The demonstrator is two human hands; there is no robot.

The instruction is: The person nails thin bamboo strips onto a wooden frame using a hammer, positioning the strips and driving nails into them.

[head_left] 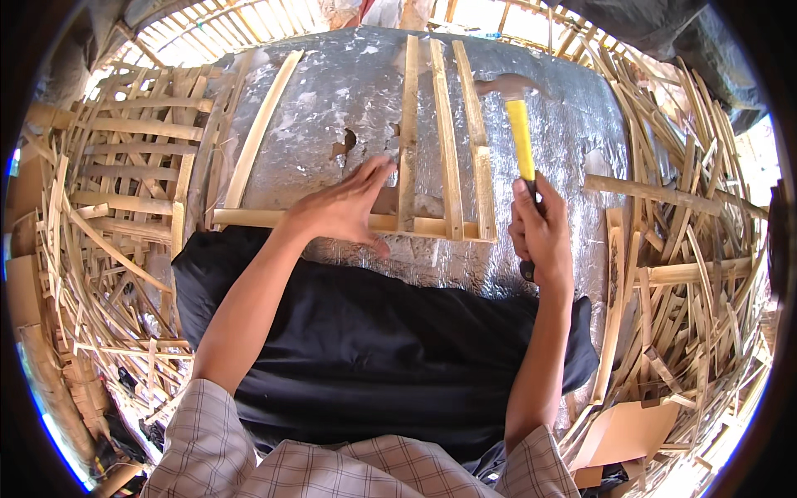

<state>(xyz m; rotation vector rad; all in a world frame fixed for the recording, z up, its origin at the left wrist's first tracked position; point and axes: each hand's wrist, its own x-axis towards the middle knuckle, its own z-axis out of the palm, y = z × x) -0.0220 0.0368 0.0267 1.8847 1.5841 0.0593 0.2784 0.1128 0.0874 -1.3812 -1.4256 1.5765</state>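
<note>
My right hand is wrapped around the black grip of a claw hammer with a yellow shaft. The hammer stands head-up, to the right of a frame of pale bamboo strips. My left hand is over the frame's near crosspiece, fingers stretched out and thumb apart; contact with the strip is hard to judge. Several lengthwise slats run away from that crosspiece: a left slat, a middle slat, another slat beside it and a right-hand slat.
Under the frame lies a worn silvery sheet with torn holes. Black cloth covers my lap. At the left is a lattice of bamboo strips; at the right, a heap of loose strips. A cardboard piece lies lower right.
</note>
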